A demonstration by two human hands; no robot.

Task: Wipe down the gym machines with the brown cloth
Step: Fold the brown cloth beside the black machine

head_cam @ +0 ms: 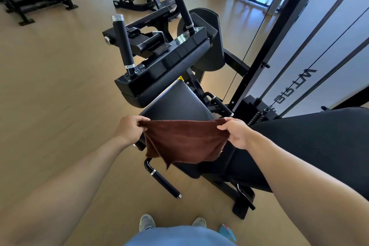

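Two hands, left [129,130], right [236,134], each pinching one brown cloth [185,142]; one seat pad [177,104]

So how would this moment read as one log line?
left hand: grips brown cloth | right hand: grips cloth | cloth: spread above seat pad | wiping: not begun

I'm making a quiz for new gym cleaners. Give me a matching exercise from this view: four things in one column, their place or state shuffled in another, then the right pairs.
Things:
1. brown cloth
2. seat pad
3. upright handles
4. low side handle

Places or states:
A. stand on top of the machine's black bar
B. stretched between the left hand and right hand
C. near the floor, by the shoes
D. partly hidden behind the cloth

Pairs: 1-B, 2-D, 3-A, 4-C
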